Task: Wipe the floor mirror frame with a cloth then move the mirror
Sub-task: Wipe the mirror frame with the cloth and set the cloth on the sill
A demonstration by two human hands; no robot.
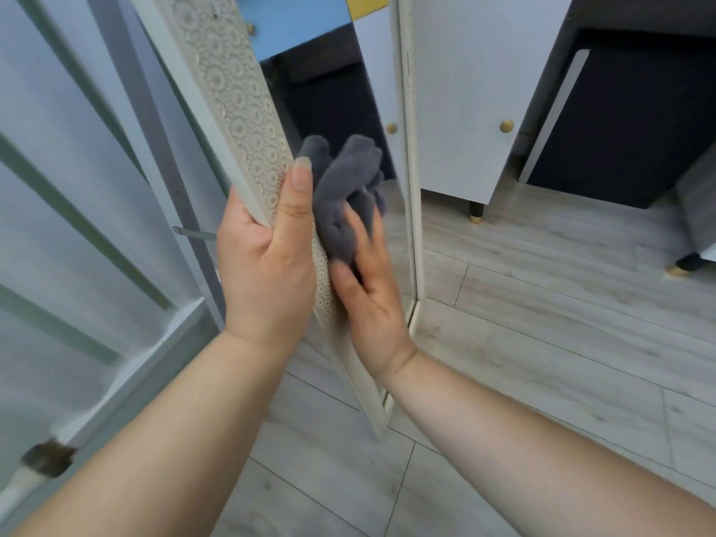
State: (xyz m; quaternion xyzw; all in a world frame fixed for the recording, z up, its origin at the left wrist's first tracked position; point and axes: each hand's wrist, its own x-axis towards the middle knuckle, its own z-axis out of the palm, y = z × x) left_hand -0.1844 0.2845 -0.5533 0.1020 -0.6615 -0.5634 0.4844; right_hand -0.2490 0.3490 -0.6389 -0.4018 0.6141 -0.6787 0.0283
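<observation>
Left hand [267,261] is wrapped around the near side rail of the tall cream floor mirror frame with embossed circle pattern [240,110], thumb up along the face, fingers hidden behind the edge, so a closed grip on the frame. Right hand [368,300] is loosely curled on a bunched grey fleecy cloth [345,195], pressing it against the inner edge of that rail where it meets the glass; fingers partly open, cloth pinned more than clenched.

The mirror stands on the pale grey wood-look plank floor [542,343], between a frosted white-framed glass door [77,188] on the left and a white cabinet with brass knob [484,110] on the right.

Risks, judged: only one hand steadies a tall narrow mirror, so hard wiping could tip or twist it; the base could slide on the smooth floor; the cloth could slip out of the loose hold; when moved, the far rail could knock the cabinet close beside it.

Long axis runs upright, leaning a little in this view, top out of frame, bottom corner near on the floor; the glass faces right and towards the cabinet
</observation>
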